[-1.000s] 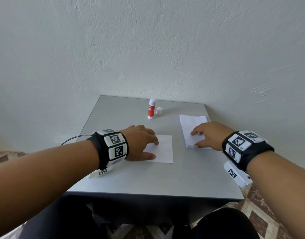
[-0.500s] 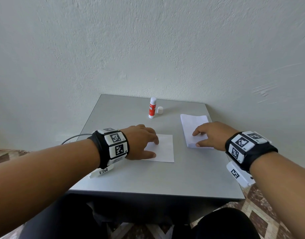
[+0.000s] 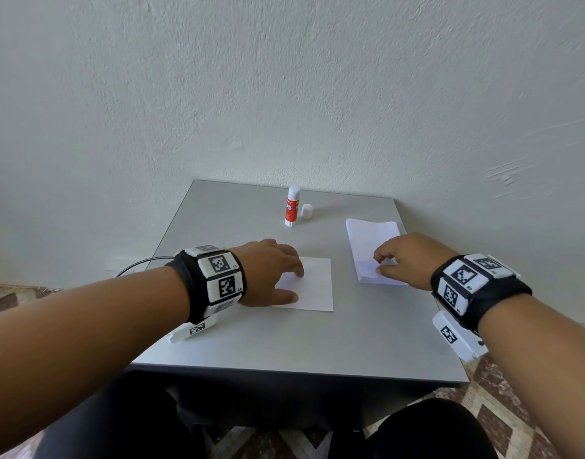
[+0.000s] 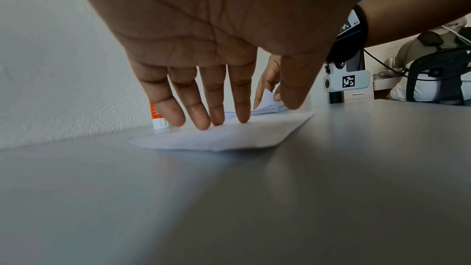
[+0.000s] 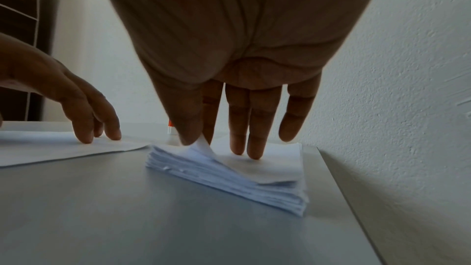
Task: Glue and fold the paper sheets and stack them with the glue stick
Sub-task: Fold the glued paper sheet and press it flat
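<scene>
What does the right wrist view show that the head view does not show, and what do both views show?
Only the right wrist view shows the thumb peeling up a corner of the top sheet and the layered edges of the paper stack. Only the head view shows the loose cap beside the upright glue stick, and both wristbands. Both show the right hand on the stack and the left hand on the single sheet.

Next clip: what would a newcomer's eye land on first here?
Probably the right hand at the paper stack on the table's right side, thumb and forefinger peeling up the top sheet's corner. Next, the left hand pressing straight fingers on a single sheet at the middle. Behind them, near the wall, stands an uncapped glue stick with its cap beside it.
</scene>
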